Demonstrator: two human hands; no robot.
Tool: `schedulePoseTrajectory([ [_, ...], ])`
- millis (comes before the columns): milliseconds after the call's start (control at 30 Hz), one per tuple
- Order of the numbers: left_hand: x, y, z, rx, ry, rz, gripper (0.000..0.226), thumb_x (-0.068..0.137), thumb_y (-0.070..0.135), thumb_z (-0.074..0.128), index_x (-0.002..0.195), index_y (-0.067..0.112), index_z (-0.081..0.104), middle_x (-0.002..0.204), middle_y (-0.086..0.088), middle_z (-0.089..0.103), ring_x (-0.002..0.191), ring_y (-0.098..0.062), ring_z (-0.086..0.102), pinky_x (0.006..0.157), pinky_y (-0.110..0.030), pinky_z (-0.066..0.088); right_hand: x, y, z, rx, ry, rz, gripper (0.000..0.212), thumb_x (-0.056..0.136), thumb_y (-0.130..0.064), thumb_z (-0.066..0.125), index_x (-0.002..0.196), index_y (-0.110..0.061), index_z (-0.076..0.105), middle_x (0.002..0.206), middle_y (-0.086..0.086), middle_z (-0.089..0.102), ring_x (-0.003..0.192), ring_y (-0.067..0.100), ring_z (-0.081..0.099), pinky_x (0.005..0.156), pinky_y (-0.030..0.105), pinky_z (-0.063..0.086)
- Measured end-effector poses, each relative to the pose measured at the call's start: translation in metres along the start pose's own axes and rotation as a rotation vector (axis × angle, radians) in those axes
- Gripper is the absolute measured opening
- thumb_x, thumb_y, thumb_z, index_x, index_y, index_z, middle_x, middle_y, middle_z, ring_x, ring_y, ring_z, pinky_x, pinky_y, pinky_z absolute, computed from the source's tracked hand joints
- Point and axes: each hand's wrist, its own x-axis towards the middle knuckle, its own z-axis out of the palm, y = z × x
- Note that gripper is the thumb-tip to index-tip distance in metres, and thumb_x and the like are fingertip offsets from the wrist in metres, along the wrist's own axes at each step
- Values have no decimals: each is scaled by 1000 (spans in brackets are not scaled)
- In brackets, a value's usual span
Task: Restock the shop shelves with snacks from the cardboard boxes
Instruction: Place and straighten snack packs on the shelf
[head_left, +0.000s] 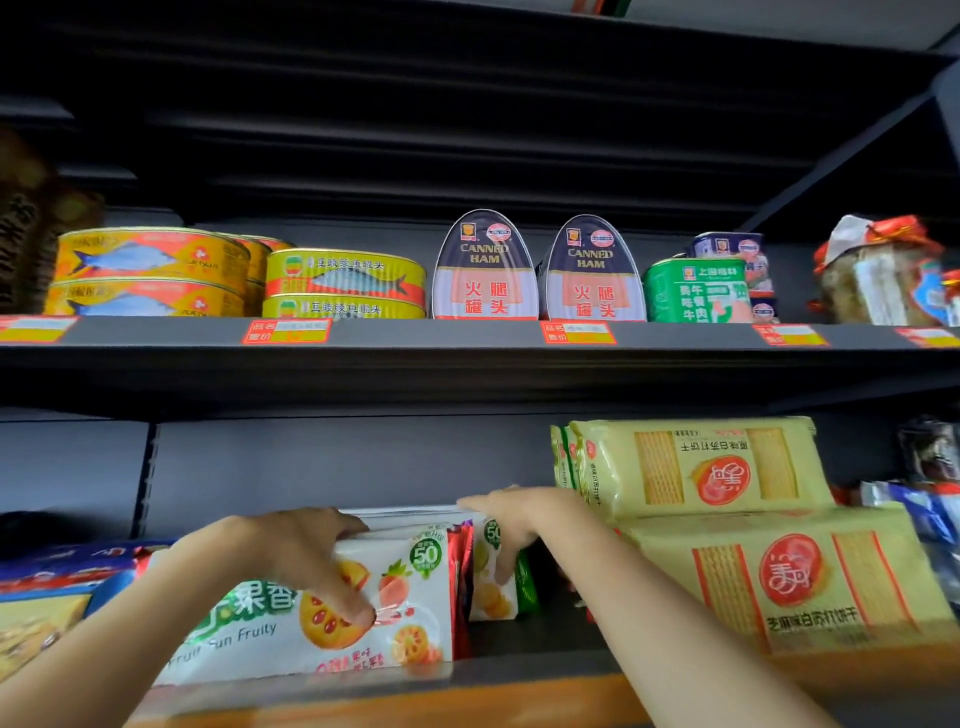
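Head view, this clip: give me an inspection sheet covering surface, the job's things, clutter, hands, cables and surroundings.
Surface: lower shelf, dark, with an orange front edge; upper shelf carries red price tags.
Job's things: fruit snack packs standing in a row on the lower shelf; yellow cracker packs stacked to their right.
Clutter: nothing seen.
Hands: left hand grips the front fruit pack, thumb on its face; right hand rests over the packs behind, thumb down their side.
Cables: nothing seen.
Surroundings: upper shelf holds fish tins, two canned ham tins, and a green tin.
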Motion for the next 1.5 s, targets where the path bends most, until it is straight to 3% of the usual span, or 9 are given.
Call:
schedulePoseTrajectory([
  [67, 0, 0, 0, -18, 4, -12, 122, 34, 78, 68, 141, 29, 33, 138, 13, 43, 123, -9, 45, 106, -25, 34, -14, 0, -6, -2, 76, 3, 97, 80, -5, 70, 151, -27, 8, 157, 4, 13, 144, 26, 13, 114, 43, 23],
  [167, 1, 6, 1, -39, 7, -1, 93, 59, 60, 76, 137, 27, 37, 137, 11, 44, 120, -10, 47, 104, -25, 36, -43, -1, -18, 41, 217, -55, 80, 85, 12, 42, 151, -26, 16, 157, 2, 16, 144, 22, 15, 111, 33, 23],
  [300, 10, 35, 2, -25, 24, 30, 94, 64, 59, 74, 141, 22, 34, 141, 7, 41, 127, -15, 42, 107, -28, 33, -72, 3, -31, 83, 271, -103, 66, 91, 4, 34, 144, -36, 31, 155, -3, 24, 139, 19, 25, 100, 29, 32],
  [467, 23, 61, 3, 6, 16, 71, 86, 61, 64, 72, 133, 26, 43, 132, 8, 51, 118, -17, 49, 103, -33, 38, -80, 6, -30, 83, 125, -107, 49, 98, -24, 45, 145, -27, 31, 152, -3, 30, 137, 15, 31, 109, 29, 26],
  [600, 11, 46, -3, 55, -9, 55, 102, 64, 65, 69, 146, 29, 20, 149, 8, 30, 135, -18, 32, 112, -35, 28, -80, 4, -15, 128, 28, -120, 77, 85, -53, 59, 148, -27, 23, 154, -7, 24, 139, 14, 27, 112, 33, 24],
  [733, -8, 11, -3, 90, -74, -35, 121, 48, 72, 67, 147, 33, 11, 154, 8, 20, 140, -18, 25, 114, -36, 22, -73, -7, -2, 61, 41, -88, 100, 74, -55, 70, 150, -30, 12, 157, -7, 17, 143, 18, 18, 112, 38, 21],
  [1167, -16, -1, 3, 28, 99, 58, 99, 69, 55, 72, 147, 29, 17, 152, 6, 25, 137, -17, 29, 113, -33, 25, -66, -22, -4, 20, 90, -61, 101, 70, -53, 74, 149, -34, 14, 155, -3, 21, 142, 23, 21, 113, 41, 22],
  [1333, -57, -54, -15, -91, 308, 1, 75, 82, 47, 63, 144, 26, 27, 150, 3, 32, 135, -16, 33, 109, -25, 25, -66, -58, -23, -23, 239, -193, 97, 73, -62, 66, 149, -33, 14, 156, -2, 20, 143, 21, 18, 117, 44, 7],
  [1500, -92, -108, -3, -14, 243, -169, 55, 95, 38, 47, 144, 21, 29, 149, 0, 34, 134, -18, 35, 106, -23, 24, -37, -125, -25, -5, 257, -355, 83, 77, -57, 65, 146, -29, 26, 150, -4, 32, 139, 21, 28, 115, 45, 14],
])
